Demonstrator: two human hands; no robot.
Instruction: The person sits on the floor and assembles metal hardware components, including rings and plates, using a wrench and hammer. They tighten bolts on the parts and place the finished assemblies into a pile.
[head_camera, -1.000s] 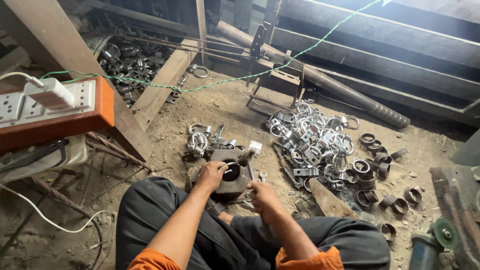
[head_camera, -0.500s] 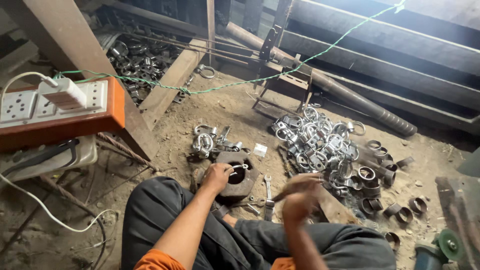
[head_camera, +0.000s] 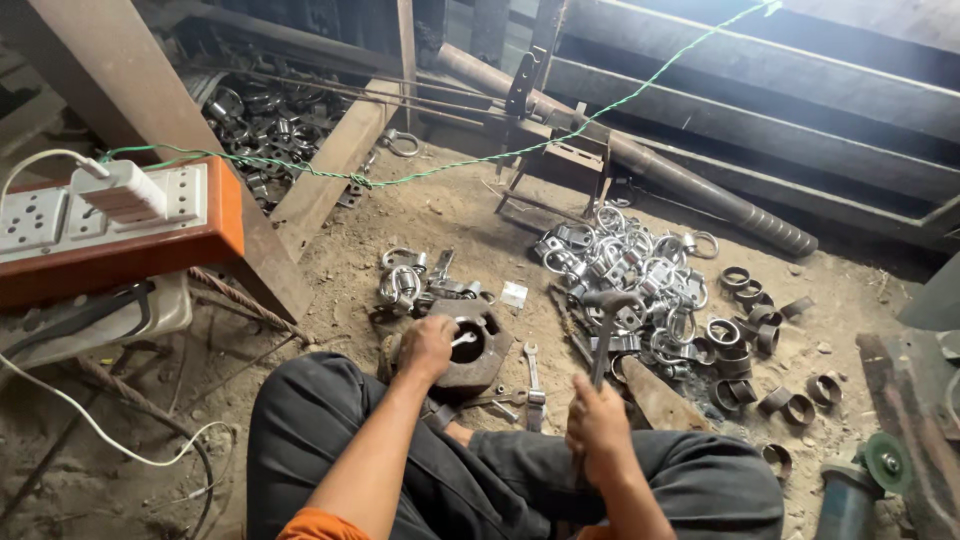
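Two hands: I see both of my hands low in the view, over the dirt floor (head_camera: 450, 215), with my dark trouser legs below them.
Left hand: my left hand (head_camera: 428, 346) rests on the near left edge of the heavy block and pinches a small shiny metal piece (head_camera: 462, 339) that lies over the hole.
Block: the rusty metal block (head_camera: 478, 352) sits on the floor just in front of my knees; it has a round dark hole in the middle.
Right hand: my right hand (head_camera: 597, 420) is clenched around the handle of a hammer (head_camera: 606, 330), to the right of the block.
Hammer: its dark head is up, farther away than my hand, and the handle leans a little.
Wrench: a small flat wrench (head_camera: 532, 376) lies on the floor between the block and the hammer.
Small heap: a little bunch of shiny clamps (head_camera: 405, 280) lies just behind the block, on the far left side.
Big heap: many more shiny clamps (head_camera: 620, 262) lie in a pile far right of the block.
Rings: dark metal rings (head_camera: 750, 320) are spread on the floor to the right of the big heap.
Socket board: an orange board with white sockets (head_camera: 120, 225) is at the left, with a white plug in it.
Grinder: a tool with a green disc (head_camera: 880, 465) sits at the near right corner.
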